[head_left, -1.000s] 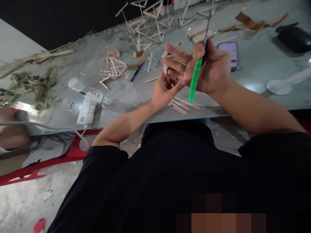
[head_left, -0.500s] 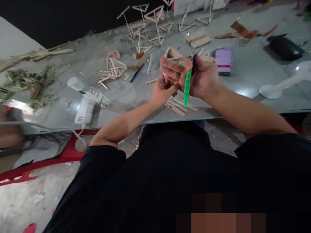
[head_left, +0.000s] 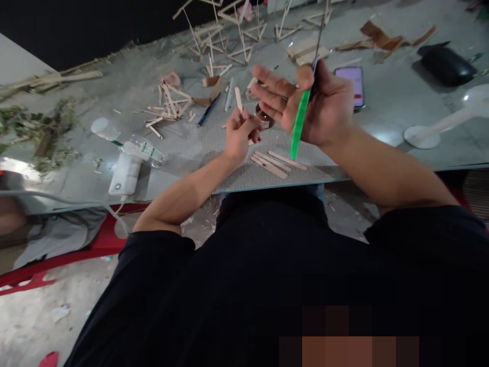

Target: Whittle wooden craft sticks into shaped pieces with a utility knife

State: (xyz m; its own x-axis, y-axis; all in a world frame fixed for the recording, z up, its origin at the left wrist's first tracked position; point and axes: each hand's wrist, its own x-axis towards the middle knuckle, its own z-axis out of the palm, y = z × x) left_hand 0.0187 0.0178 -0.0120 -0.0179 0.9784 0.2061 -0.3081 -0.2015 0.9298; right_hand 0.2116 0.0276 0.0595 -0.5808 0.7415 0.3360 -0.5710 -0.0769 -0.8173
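My left hand is closed in a pinch on a wooden craft stick, whose rounded end points up and away from me. To its right, my right hand is turned palm up with several fingers stretched out. Its thumb and index finger hold a knife with a bright green handle; the thin metal blade points away from me. Between the hands, partly hidden, is a dark brown round thing. Several loose craft sticks lie near the front edge of the table, below my hands.
Stick frames stand at the back. A stick pile, a blue pen, a plastic bottle and a white power bank lie left. Right are a phone, a black case and a white stand.
My hands have moved apart, the left one drawing left with the craft stick now visible in it. The knife has risen with my right hand, and its blade shows. The view has shifted slightly.
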